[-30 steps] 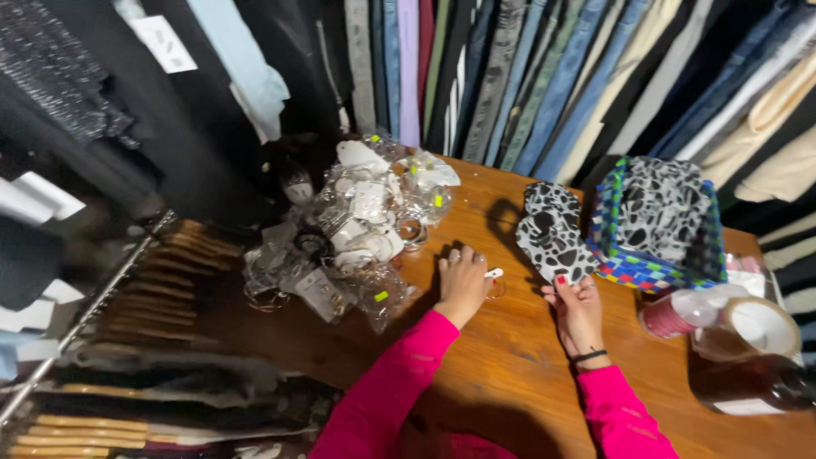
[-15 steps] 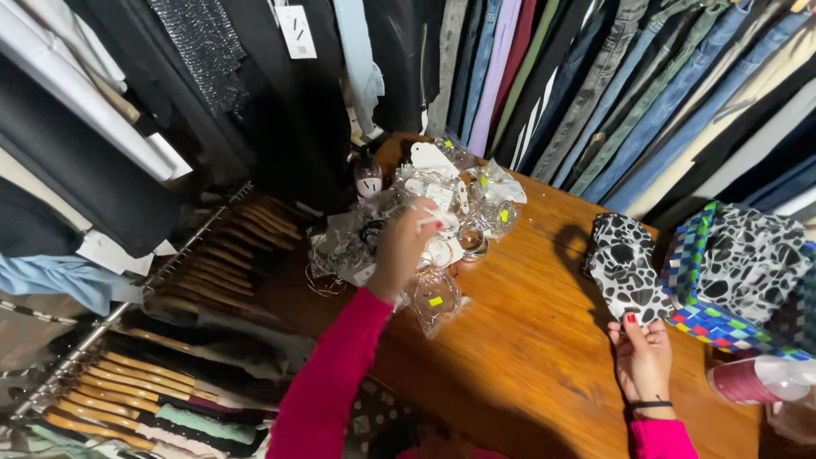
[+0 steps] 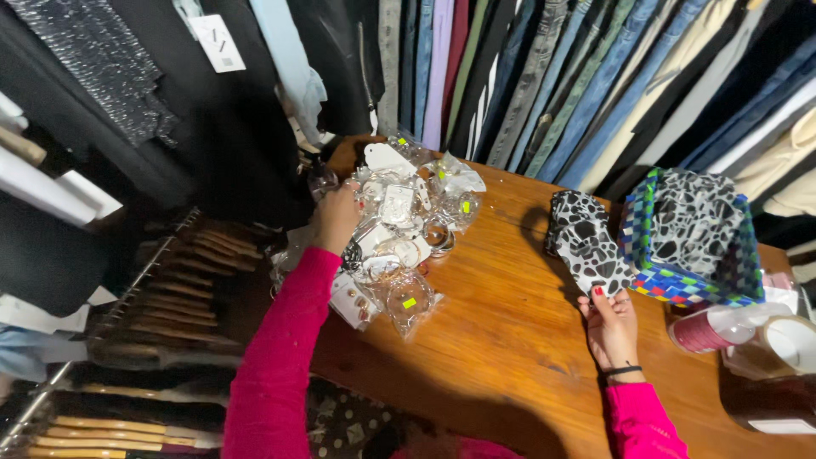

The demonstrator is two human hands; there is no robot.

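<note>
My left hand [image 3: 337, 217] reaches into a heap of jewellery in clear plastic bags [image 3: 399, 225] at the far left of the wooden table [image 3: 510, 340]; its fingers rest on the packets at the heap's left side, and whether they grip one is hidden. My right hand [image 3: 610, 323] holds the lower corner of a black-and-white patterned cloth pouch [image 3: 586, 242] that lies on the table. Just right of the pouch stands a woven blue, green and white basket [image 3: 688, 234] lined with the same patterned cloth.
Hanging trousers and jeans [image 3: 578, 85] line the back behind the table. Dark garments with a white tag [image 3: 217, 42] hang at the left above rows of wooden hangers [image 3: 161, 297]. A pink ribbon spool [image 3: 710, 327] and tape rolls [image 3: 786, 348] sit at the right edge.
My left hand has gone from the table middle to the bag heap and settled deeper at its left side. My right hand keeps hold of the pouch.
</note>
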